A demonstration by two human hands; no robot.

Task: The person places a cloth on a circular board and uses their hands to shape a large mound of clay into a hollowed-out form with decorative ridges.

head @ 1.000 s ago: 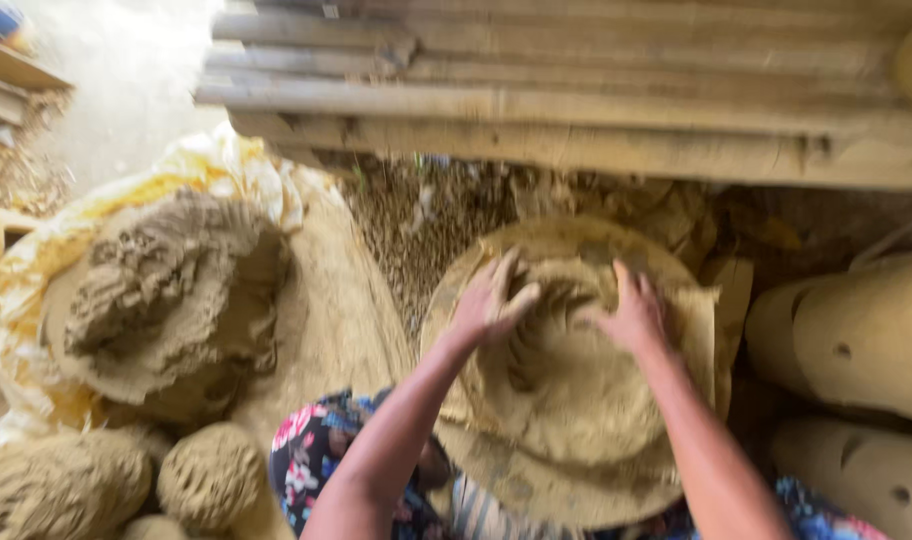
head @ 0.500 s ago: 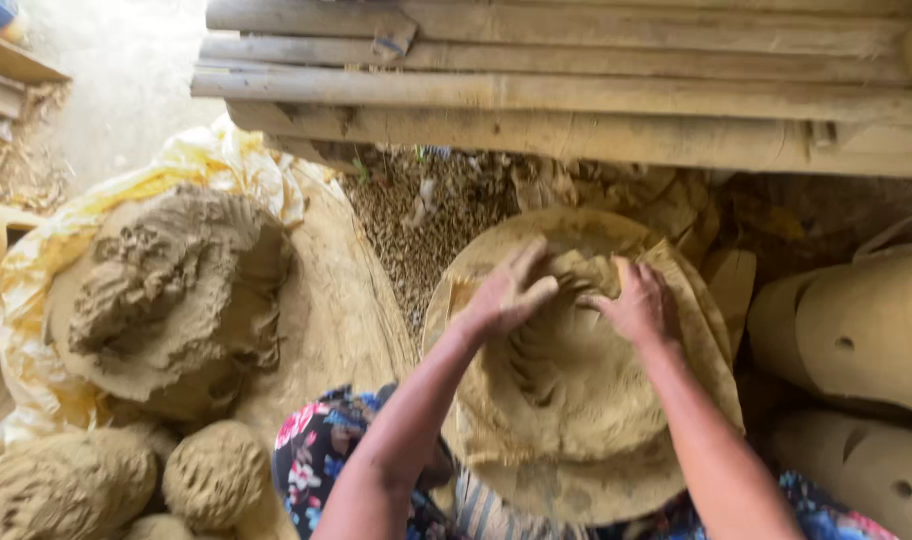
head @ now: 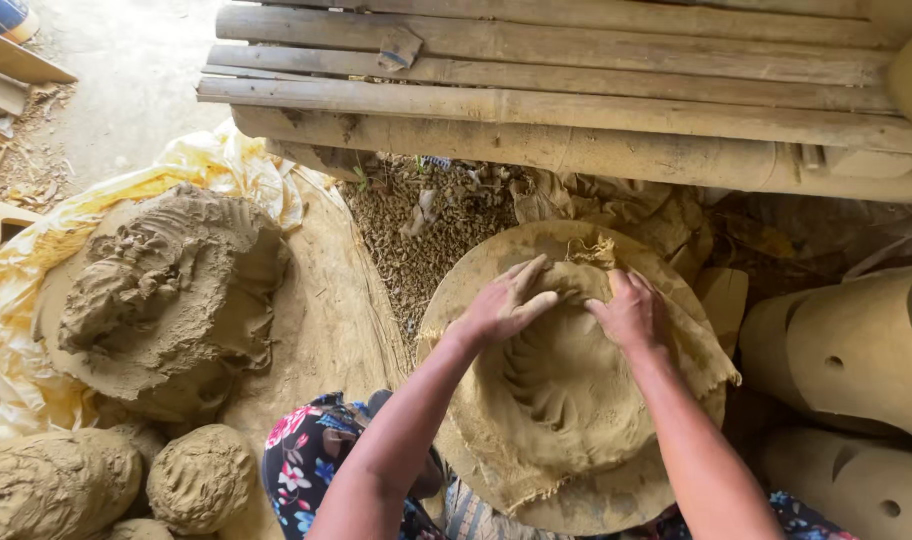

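A flat slab of wet brown clay (head: 566, 400) lies on a piece of burlap cloth (head: 696, 355) over a round board (head: 616, 505) in front of me. My left hand (head: 504, 305) presses flat on the far edge of the clay with fingers spread. Beside it, my right hand (head: 631, 310) pushes palm-down into the same far edge. Finger grooves mark the middle of the slab. Both hands are coated with clay and hold nothing.
A big heap of clay (head: 166, 295) sits on yellow plastic sheeting (head: 16, 300) at the left, with clay balls (head: 201, 475) below it. Formed clay cylinders with holes (head: 856, 345) stand at the right. A wooden slatted bench (head: 576, 90) spans the top.
Both hands have slid together toward the far edge of the clay slab, pressing it; the left hand's fingers now lie flatter. The finger grooves in the middle are more exposed.
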